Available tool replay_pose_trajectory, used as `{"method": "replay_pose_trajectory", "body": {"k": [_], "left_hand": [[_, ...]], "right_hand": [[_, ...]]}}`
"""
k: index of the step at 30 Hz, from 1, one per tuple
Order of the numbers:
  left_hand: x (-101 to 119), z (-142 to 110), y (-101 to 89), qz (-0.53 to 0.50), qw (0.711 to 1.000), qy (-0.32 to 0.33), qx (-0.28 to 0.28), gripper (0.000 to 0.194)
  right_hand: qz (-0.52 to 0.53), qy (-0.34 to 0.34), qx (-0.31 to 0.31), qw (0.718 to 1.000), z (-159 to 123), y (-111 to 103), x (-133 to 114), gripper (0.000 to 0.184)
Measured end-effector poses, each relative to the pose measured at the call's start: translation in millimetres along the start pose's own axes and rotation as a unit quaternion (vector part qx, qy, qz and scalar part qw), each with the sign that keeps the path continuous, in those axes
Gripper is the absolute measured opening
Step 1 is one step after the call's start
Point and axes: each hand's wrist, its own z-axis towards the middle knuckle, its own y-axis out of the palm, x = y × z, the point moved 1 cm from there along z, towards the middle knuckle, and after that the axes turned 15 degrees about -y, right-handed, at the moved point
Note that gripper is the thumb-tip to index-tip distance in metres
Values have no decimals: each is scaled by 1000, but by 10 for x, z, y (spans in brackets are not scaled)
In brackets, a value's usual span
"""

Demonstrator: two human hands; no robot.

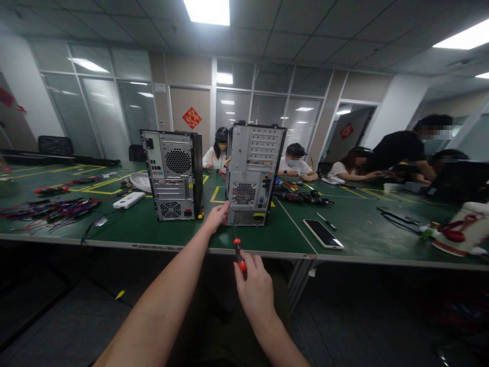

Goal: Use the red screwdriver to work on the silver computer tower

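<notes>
Two computer cases stand upright on the green table with their rear panels toward me. My left hand (pixel 216 218) is at the lower left edge of the right computer case (pixel 244 176), its fingers closed against that side. A screwdriver (pixel 239 251) with a red and black handle is in my right hand (pixel 256 283), held by the end of the handle. Its shaft points up and away, and the tip meets the bottom left corner of the same case's rear panel. Any screw there is too small to make out. To the left stands the other computer case (pixel 173 176), apart from both hands.
On the table (pixel 359 224) lie a phone (pixel 323 233) and a thin dark tool (pixel 326 221). A white power strip (pixel 129 200) and a cable pile (pixel 53 210) are left. Several people sit or stand across the table. The table's front edge runs just before me.
</notes>
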Motion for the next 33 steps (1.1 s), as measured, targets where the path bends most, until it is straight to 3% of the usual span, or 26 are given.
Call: {"method": "replay_pose_trajectory", "body": {"k": [8, 14, 22, 26, 33], "left_hand": [[8, -14, 4, 6, 1000, 4, 2, 71], [27, -29, 18, 0, 1000, 2, 5, 73], [13, -15, 7, 3, 1000, -5, 7, 68], [14, -18, 8, 5, 1000, 0, 7, 69], [5, -10, 2, 4, 1000, 1, 9, 70]], "right_hand": [[103, 97, -33, 989, 42, 17, 37, 21], [31, 39, -34, 998, 25, 0, 36, 19], [-79, -12, -22, 997, 0, -32, 43, 38], [-70, -20, -18, 997, 0, -20, 39, 42], [-4, 12, -30, 999, 14, -9, 4, 27]]}}
